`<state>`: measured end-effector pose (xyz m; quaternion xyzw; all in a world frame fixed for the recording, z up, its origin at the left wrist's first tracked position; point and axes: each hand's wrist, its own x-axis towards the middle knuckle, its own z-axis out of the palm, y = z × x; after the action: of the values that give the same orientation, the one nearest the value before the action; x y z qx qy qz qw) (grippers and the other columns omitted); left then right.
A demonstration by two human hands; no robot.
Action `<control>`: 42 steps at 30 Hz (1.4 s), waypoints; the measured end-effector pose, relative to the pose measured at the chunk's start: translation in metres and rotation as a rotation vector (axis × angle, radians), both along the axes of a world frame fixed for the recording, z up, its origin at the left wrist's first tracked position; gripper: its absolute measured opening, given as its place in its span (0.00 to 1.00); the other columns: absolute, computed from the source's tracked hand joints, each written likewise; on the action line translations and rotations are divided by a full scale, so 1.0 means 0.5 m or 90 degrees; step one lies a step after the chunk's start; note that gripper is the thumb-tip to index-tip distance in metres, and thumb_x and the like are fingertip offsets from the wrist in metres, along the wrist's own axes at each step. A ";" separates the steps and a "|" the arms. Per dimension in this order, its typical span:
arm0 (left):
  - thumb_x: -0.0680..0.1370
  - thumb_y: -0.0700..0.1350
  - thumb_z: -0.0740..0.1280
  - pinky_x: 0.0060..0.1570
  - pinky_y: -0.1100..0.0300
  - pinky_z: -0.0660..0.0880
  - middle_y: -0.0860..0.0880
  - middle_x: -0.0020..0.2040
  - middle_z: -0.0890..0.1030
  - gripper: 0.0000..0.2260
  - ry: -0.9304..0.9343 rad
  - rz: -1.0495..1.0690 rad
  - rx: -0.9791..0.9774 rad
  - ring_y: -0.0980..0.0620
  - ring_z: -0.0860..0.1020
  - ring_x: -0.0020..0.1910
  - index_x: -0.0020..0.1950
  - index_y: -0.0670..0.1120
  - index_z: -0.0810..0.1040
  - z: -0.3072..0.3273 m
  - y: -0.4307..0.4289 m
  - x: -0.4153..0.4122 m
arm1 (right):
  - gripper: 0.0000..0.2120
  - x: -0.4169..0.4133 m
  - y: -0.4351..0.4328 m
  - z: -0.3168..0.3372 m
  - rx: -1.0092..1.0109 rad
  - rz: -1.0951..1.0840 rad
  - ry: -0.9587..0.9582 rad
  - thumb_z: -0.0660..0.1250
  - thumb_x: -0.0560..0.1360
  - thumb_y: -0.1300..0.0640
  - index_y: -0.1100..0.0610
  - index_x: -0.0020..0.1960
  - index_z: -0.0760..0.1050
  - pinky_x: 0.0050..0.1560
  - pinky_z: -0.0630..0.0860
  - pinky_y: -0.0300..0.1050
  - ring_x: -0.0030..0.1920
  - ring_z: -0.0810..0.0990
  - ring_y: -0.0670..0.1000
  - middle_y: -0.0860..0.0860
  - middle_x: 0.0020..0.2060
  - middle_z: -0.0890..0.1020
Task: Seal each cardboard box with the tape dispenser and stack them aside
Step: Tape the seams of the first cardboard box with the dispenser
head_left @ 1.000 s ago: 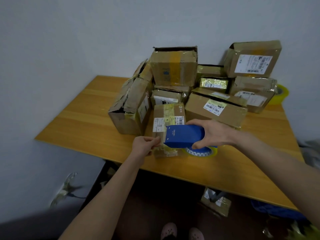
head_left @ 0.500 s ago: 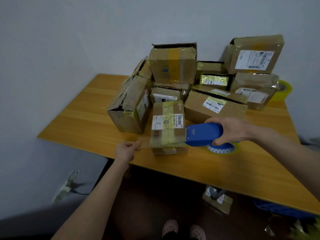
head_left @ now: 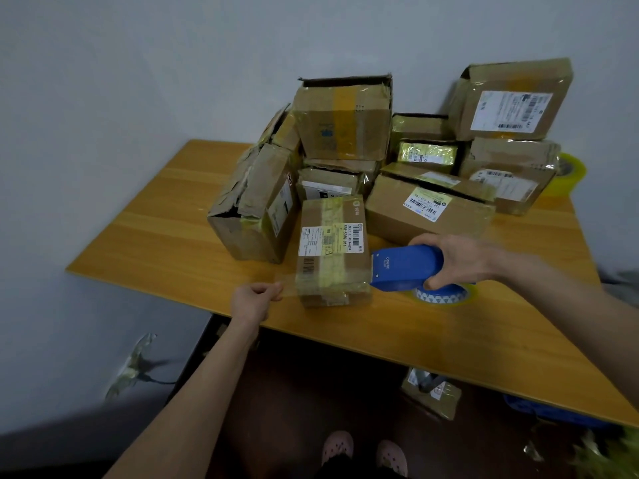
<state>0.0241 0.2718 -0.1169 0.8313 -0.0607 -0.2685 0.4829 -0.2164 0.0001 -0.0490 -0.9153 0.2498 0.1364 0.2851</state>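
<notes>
Drawn leftward off the front box [head_left: 333, 250], the left hand [head_left: 254, 300] pinches stretched tape [head_left: 288, 288], the right hand [head_left: 460, 261] grips the tape dispenser [head_left: 406, 267] at the box's right edge; slack could wrinkle it.

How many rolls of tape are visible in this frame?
2. One roll is mounted in the blue tape dispenser that the right hand grips; a yellow roll lies at the table's far right, partly behind the stacked boxes. More could be hidden behind them.

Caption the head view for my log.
Left hand pinches tape stretched from the blue dispenser gripped by right hand, over a labelled box.
</notes>
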 end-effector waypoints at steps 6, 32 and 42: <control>0.75 0.47 0.71 0.25 0.62 0.66 0.50 0.35 0.82 0.07 0.005 -0.005 0.009 0.55 0.67 0.27 0.42 0.43 0.83 -0.013 0.001 -0.002 | 0.32 0.008 -0.002 -0.016 -0.018 -0.004 0.013 0.75 0.66 0.47 0.40 0.66 0.64 0.42 0.70 0.40 0.48 0.75 0.45 0.44 0.51 0.76; 0.79 0.55 0.63 0.52 0.49 0.76 0.35 0.72 0.60 0.34 -0.154 -0.183 0.381 0.36 0.72 0.61 0.78 0.55 0.46 0.023 -0.041 0.006 | 0.34 0.032 0.041 -0.022 -0.087 0.000 0.104 0.70 0.68 0.41 0.40 0.70 0.60 0.47 0.77 0.48 0.49 0.77 0.51 0.46 0.51 0.77; 0.78 0.37 0.59 0.72 0.55 0.44 0.53 0.78 0.52 0.30 -0.651 -0.607 0.244 0.53 0.50 0.77 0.78 0.51 0.53 -0.013 -0.107 -0.179 | 0.35 0.024 0.043 -0.032 -0.146 0.015 0.095 0.69 0.65 0.34 0.40 0.68 0.61 0.35 0.68 0.42 0.43 0.76 0.50 0.44 0.46 0.75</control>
<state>-0.0656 0.2181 -0.1233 0.8058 -0.5871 -0.0334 0.0702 -0.2042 0.0215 -0.0647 -0.9318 0.2737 0.1784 0.1579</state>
